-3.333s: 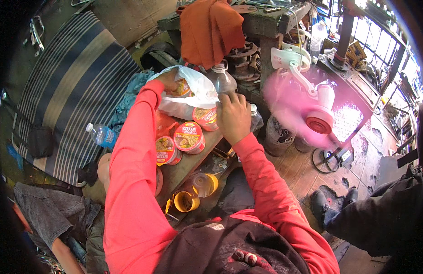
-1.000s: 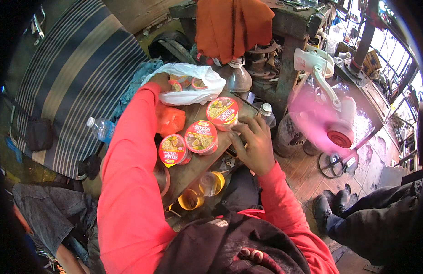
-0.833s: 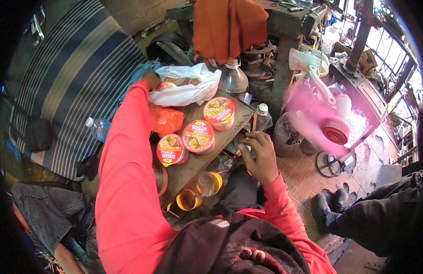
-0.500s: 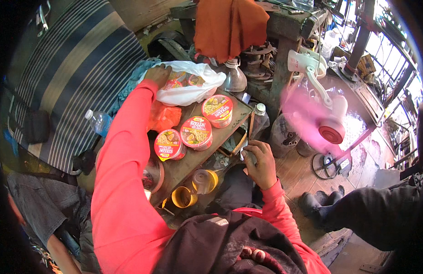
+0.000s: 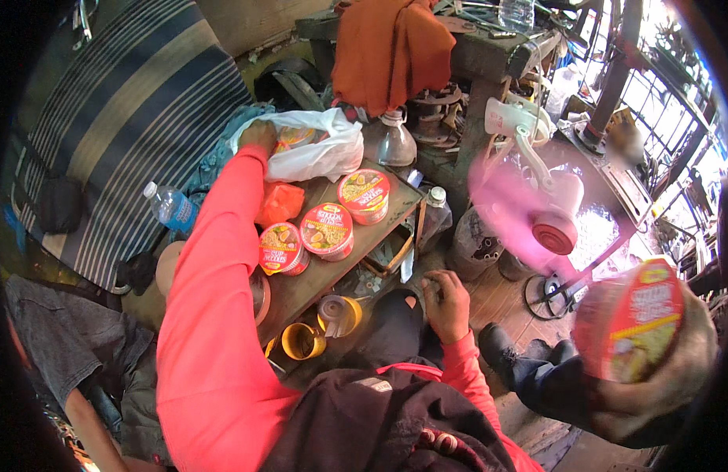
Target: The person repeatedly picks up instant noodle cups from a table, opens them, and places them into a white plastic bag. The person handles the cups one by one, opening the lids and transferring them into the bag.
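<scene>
Noodle cups (image 5: 327, 230): three red-and-white tubs, lids up, in a slanting row on the low table (image 5: 301, 293); the third sits farthest back.
Water bottle (image 5: 173, 208): clear, tilted, left of the left sleeve (image 5: 222, 275).
Left hand (image 5: 258, 135): at the left rim of the white bag (image 5: 320, 161), fingers partly hidden; how tightly they close cannot be told.
Orange-red bag (image 5: 280, 202): crumpled, between sleeve and tubs.
White bag: mouth open, further tubs showing inside.
Right hand (image 5: 446, 303): well apart from the tubs, fingers loosely curled, thumb near the index finger; nothing visible in it, palm hidden.
Fan (image 5: 559, 197): blades blurred pink.
Co-worker's hand (image 5: 690, 346): grasps a single tub (image 5: 639, 318), blurred, at far right.
Recent change: the co-worker's hand and tub have entered view; the table row remains three. By judgement, handling is now shared between two people.
</scene>
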`<control>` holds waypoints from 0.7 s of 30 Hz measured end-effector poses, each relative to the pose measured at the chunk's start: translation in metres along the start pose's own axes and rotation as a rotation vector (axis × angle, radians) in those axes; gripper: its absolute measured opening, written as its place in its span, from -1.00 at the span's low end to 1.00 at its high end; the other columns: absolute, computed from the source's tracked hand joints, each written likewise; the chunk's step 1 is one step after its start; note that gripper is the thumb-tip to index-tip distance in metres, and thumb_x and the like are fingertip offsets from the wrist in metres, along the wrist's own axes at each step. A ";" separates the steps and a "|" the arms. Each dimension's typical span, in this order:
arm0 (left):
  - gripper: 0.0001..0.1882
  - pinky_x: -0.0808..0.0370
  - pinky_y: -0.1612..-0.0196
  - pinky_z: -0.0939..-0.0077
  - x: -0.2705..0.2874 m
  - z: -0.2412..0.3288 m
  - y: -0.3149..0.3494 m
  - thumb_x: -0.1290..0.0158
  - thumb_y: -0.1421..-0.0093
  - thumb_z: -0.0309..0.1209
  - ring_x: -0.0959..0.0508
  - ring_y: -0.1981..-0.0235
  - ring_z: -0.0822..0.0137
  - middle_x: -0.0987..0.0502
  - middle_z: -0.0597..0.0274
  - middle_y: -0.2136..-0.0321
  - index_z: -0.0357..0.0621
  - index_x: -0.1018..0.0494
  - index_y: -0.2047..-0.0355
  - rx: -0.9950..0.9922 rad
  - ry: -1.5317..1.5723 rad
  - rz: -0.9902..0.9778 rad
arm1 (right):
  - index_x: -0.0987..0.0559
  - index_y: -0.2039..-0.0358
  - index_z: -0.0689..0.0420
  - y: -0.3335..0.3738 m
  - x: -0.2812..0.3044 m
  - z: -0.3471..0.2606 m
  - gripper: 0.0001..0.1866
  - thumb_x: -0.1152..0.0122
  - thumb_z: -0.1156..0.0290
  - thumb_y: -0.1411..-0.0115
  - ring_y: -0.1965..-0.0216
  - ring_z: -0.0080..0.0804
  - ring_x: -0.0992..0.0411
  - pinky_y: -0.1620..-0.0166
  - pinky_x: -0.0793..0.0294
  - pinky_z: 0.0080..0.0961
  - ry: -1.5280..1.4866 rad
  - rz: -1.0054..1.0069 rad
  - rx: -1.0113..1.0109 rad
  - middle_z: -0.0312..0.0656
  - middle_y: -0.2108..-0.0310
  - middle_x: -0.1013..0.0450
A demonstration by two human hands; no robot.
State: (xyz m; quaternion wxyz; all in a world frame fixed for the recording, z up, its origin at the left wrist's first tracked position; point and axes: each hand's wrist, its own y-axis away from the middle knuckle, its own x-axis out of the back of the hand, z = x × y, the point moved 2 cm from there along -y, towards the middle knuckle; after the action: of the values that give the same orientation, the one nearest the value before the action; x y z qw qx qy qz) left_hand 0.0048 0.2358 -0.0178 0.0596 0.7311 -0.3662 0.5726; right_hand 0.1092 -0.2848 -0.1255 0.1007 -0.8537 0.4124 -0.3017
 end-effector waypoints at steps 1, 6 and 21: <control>-0.71 -0.59 0.13 0.12 -0.003 -0.006 -0.002 -0.04 -0.15 -0.34 -0.61 0.14 -0.07 -0.56 -0.14 0.14 -0.23 -0.51 0.16 0.062 -0.002 -0.061 | -0.56 0.24 0.18 0.003 -0.001 0.003 -0.83 -0.24 0.44 -0.15 0.33 -0.07 -0.52 0.26 -0.51 -0.32 0.014 -0.030 -0.006 -0.05 0.28 -0.49; -0.58 -0.55 0.05 0.11 0.007 -0.006 -0.015 -0.12 -0.08 -0.18 -0.58 0.09 -0.10 -0.56 -0.17 0.12 -0.23 -0.54 0.15 0.183 0.283 -0.136 | -0.57 0.26 0.19 0.016 -0.015 0.029 -0.85 -0.25 0.49 -0.14 0.45 -0.22 -0.46 0.37 -0.42 -0.43 -0.061 -0.069 -0.049 -0.06 0.35 -0.49; -0.31 -0.48 -0.02 0.26 0.011 0.027 0.022 -0.15 0.04 0.08 -0.52 -0.05 0.11 -0.52 -0.04 -0.02 -0.17 -0.53 0.01 0.017 0.362 -0.577 | -0.59 0.24 0.16 0.044 0.003 0.023 -0.85 -0.23 0.51 -0.14 0.54 -0.41 -0.45 0.41 -0.42 -0.52 0.002 -0.145 -0.041 -0.11 0.36 -0.54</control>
State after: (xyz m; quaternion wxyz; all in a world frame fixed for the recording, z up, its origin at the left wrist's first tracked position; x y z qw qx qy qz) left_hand 0.0139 0.2014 -0.0240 0.2773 0.6916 -0.1230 0.6554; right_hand 0.0959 -0.3172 -0.1616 0.0607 -0.8830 0.3554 -0.3006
